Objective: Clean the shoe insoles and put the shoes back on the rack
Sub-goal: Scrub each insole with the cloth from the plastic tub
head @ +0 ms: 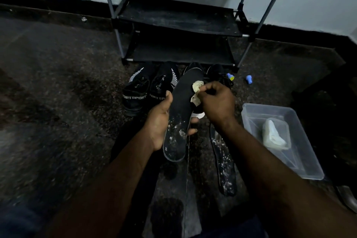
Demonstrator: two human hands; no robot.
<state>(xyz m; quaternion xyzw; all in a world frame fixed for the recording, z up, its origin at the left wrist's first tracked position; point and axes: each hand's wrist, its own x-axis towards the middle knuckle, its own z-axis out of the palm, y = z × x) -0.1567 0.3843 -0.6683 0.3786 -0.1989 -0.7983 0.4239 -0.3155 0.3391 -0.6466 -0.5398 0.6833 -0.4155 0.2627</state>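
Head view, counts first: 1 rack (177,19), three tiers in frame, all bare. 4 shoes on the floor right in front of the rack: SPORT pair (135,92) toward its left half, plain black pair (218,73) toward its right half, partly hidden behind the hands. 2 insoles. 2 cloths. 1 clear tub (307,141). 2 small blue bits (248,79) by the rack's front-right foot.

Held insole (181,102): in front of the rack and nearer the person than the shoes, toe end pointing at the rack, white specks on the heel half. Left hand (160,121) is wrapped around its middle from below, thumb on the left edge. Right hand (216,102) pinches a crumpled cloth (197,91) against the insole's right edge.

Second insole (224,164) lies flat on the floor, further from the rack than the held one and off to the right, speckled white, partly under the right forearm.

The tub sits right of the rack line and well back from it, a folded cloth (274,137) inside.

Room: open floor left of the rack and the SPORT pair. The right side is crowded by the tub and blue bits. The shoe toes nearly meet the bottom tier's front edge.
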